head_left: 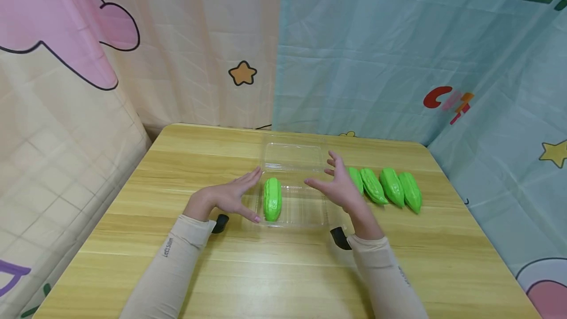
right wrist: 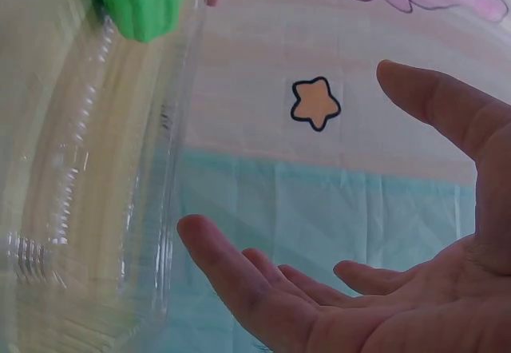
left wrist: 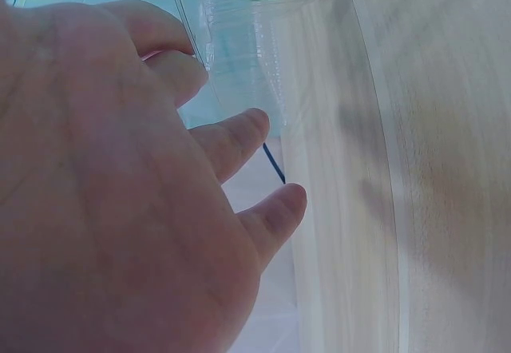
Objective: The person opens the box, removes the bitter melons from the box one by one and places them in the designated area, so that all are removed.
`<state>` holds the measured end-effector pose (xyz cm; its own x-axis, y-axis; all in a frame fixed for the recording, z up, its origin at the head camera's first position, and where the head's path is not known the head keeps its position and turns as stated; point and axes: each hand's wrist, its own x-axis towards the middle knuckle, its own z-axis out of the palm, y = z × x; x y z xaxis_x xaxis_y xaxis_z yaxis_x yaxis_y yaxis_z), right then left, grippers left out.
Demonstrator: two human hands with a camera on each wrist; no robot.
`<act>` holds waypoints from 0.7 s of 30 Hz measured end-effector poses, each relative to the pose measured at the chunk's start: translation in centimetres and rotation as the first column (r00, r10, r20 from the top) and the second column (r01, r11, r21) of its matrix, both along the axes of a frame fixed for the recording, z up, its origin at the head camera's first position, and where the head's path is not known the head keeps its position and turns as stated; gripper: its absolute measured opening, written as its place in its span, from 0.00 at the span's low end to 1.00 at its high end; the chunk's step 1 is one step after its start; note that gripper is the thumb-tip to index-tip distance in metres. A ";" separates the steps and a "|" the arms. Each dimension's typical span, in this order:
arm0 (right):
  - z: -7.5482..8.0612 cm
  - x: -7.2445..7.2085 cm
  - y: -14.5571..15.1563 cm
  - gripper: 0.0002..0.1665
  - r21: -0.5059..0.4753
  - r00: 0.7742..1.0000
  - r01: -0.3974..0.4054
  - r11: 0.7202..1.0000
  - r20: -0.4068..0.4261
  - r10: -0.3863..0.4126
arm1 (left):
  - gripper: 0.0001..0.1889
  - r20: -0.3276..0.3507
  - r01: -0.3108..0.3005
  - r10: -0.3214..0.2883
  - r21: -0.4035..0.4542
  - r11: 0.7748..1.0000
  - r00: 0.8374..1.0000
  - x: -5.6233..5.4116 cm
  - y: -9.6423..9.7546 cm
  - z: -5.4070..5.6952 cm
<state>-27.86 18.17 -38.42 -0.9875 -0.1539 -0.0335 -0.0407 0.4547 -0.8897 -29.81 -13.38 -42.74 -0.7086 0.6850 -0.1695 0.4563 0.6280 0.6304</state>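
Observation:
A clear plastic clamshell box [head_left: 305, 210] lies unfolded on the table, its lid [head_left: 294, 155] flat on the far side. At the left end of the base sits one green, ridged, gourd-like piece [head_left: 272, 200], lengthwise to the person. My left hand [head_left: 228, 197] is at the box's left side, fingers extended and fingertips right at the rim. Over the right side hangs my right hand [head_left: 340, 188], thumb and fingers spread wide with nothing between them. The right wrist view shows this palm [right wrist: 407, 313] beside the box wall, the green piece [right wrist: 144, 1] beyond.
Several more green ridged pieces [head_left: 392, 188] lie in a row right of the box, the nearest partly behind the right hand. The wooden table [head_left: 266, 279] ends at a back edge against printed curtains [head_left: 212, 28]. A black strap end [head_left: 340, 238] projects at the right wrist.

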 end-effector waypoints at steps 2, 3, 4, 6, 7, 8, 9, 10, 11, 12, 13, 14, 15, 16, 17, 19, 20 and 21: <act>-0.4 0.0 -0.6 0.66 0.003 1.000 -0.014 1.000 0.001 0.014 | 0.69 0.000 0.001 -0.001 0.000 1.000 1.000 0.0 0.0 0.0; -0.5 0.0 -0.9 0.66 0.003 1.000 -0.019 1.000 0.006 0.019 | 0.69 0.000 0.001 -0.001 -0.004 1.000 1.000 0.0 0.0 -0.1; -0.7 0.0 -1.1 0.66 0.005 1.000 -0.029 1.000 0.009 0.029 | 0.69 0.000 0.002 -0.002 -0.004 1.000 1.000 0.0 0.0 0.0; -1.1 0.0 -1.6 0.65 0.011 0.999 -0.045 0.999 0.014 0.045 | 0.69 0.004 0.001 -0.001 -0.010 1.000 1.000 0.0 0.0 0.0; -1.3 0.0 -1.9 0.65 0.007 0.999 -0.047 0.999 0.020 0.047 | 0.69 0.005 -0.001 0.001 -0.012 1.000 1.000 0.0 0.0 0.0; -1.5 0.0 -2.1 0.65 0.005 0.998 -0.052 0.999 0.020 0.052 | 0.69 0.004 -0.001 0.001 -0.012 1.000 1.000 -0.1 0.0 0.0; -1.7 -0.1 -2.3 0.64 0.008 0.998 -0.054 0.999 0.019 0.054 | 0.69 0.005 -0.003 0.003 -0.014 1.000 1.000 0.0 0.0 0.0; -1.9 -0.1 -2.5 0.64 0.011 0.998 -0.058 0.998 0.017 0.057 | 0.69 0.005 -0.003 0.004 -0.012 1.000 1.000 0.0 0.0 0.0; -2.1 -0.1 -2.7 0.64 0.012 0.998 -0.060 0.998 0.017 0.060 | 0.69 0.005 -0.005 0.005 -0.015 1.000 1.000 0.0 0.0 0.0; -2.3 -0.1 -2.8 0.64 0.016 0.998 -0.063 0.998 0.017 0.063 | 0.69 0.004 -0.005 0.005 -0.013 1.000 1.000 0.0 0.1 0.1; -2.5 -0.1 -3.0 0.64 0.018 0.998 -0.067 0.998 0.020 0.067 | 0.69 0.003 -0.006 0.006 -0.012 1.000 1.000 0.0 0.1 0.1; -2.7 -0.2 -3.2 0.64 0.024 0.997 -0.073 0.997 0.021 0.073 | 0.68 0.002 -0.007 0.007 -0.011 1.000 1.000 0.0 0.1 0.1; -2.9 -0.2 -3.4 0.64 0.029 0.997 -0.078 0.996 0.025 0.078 | 0.68 0.003 -0.009 0.009 -0.011 1.000 1.000 0.0 0.1 0.1; -3.1 -0.1 -3.6 0.63 0.029 0.996 -0.086 0.996 0.031 0.085 | 0.68 0.004 -0.011 0.011 -0.012 1.000 1.000 0.0 0.1 0.0; -3.3 -0.1 -3.8 0.63 0.031 0.995 -0.090 0.995 0.034 0.089 | 0.69 0.004 -0.012 0.012 -0.013 1.000 1.000 0.0 0.1 0.0; -3.7 0.0 -4.2 0.63 0.029 0.994 -0.100 0.995 0.041 0.099 | 0.69 0.003 -0.013 0.013 -0.015 1.000 1.000 0.0 0.2 0.0; -3.8 0.0 -4.4 0.63 0.029 0.994 -0.103 0.994 0.044 0.102 | 0.69 0.002 -0.014 0.014 -0.017 1.000 1.000 0.0 0.2 -0.1; -4.0 0.1 -4.6 0.63 0.026 0.993 -0.110 0.994 0.045 0.109 | 0.69 0.000 -0.013 0.013 -0.020 1.000 1.000 0.0 0.2 -0.1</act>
<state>-27.80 13.61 -42.44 -0.9624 -0.2593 -0.0814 -0.0535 0.4745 -0.8786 -29.82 -13.20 -42.80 -0.7174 0.6722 -0.1829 0.4480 0.6462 0.6179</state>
